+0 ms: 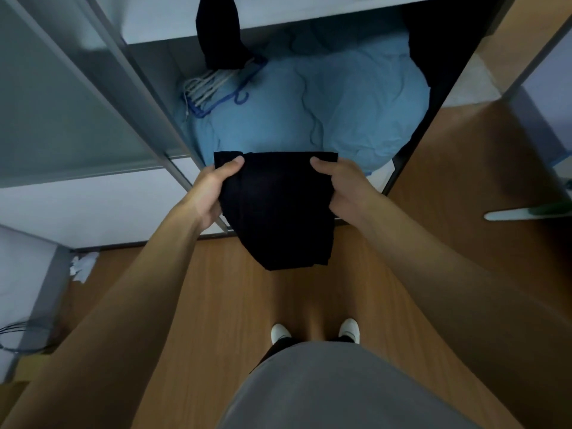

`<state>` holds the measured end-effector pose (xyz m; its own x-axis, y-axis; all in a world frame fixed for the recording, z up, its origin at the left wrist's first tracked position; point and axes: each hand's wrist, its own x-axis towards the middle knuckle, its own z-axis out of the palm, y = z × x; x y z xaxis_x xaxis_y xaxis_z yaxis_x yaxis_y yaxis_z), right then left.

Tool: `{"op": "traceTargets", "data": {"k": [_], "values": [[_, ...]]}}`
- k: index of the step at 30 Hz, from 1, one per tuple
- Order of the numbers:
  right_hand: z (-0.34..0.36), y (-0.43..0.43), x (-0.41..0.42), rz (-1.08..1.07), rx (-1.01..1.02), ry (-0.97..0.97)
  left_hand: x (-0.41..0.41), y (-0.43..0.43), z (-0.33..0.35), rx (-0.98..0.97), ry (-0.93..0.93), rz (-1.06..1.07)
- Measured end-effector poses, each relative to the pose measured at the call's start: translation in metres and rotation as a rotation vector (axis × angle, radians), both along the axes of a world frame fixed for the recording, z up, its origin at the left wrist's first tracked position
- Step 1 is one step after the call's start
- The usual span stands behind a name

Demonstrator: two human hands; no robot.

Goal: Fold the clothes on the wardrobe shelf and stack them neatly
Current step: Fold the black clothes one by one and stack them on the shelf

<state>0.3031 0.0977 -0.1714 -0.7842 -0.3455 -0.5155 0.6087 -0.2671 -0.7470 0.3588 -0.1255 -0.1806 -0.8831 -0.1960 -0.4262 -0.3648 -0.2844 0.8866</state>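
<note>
A folded black garment (278, 209) hangs in the air in front of the open wardrobe, above the wooden floor. My left hand (213, 190) grips its left edge, thumb on top near the upper corner. My right hand (340, 187) grips the right edge the same way. The lower end of the garment droops toward me. Another black garment (218, 32) hangs over the edge of the white wardrobe shelf (309, 13) above.
A crumpled light blue duvet (325, 103) fills the wardrobe bottom, with white and blue hangers (213, 88) lying on its left. A grey sliding door frame (136, 88) stands to the left. Crumpled paper (82, 266) lies on the floor at left. My white shoes (312, 331) stand below.
</note>
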Motion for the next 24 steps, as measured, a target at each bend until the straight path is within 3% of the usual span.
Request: {"op": "traceTargets", "data": {"k": [4, 8, 12, 20, 24], "values": [[0.000, -0.007, 0.002, -0.025, -0.104, -0.162, -0.012, -0.002, -0.001, -0.147, -0.017, 0.111], [-0.006, -0.005, -0.001, -0.039, -0.122, -0.215, -0.002, -0.004, -0.008, 0.043, -0.047, 0.007], [-0.014, 0.003, -0.001, -0.017, -0.126, -0.250, 0.002, 0.001, -0.018, -0.047, -0.051, 0.041], [-0.022, 0.009, -0.001, 0.047, 0.343, 0.100, -0.009, 0.015, -0.018, -0.241, -0.021, 0.145], [-0.030, 0.007, 0.002, -0.030, 0.406, 0.194, -0.008, 0.017, -0.016, -0.275, -0.023, 0.173]]}}
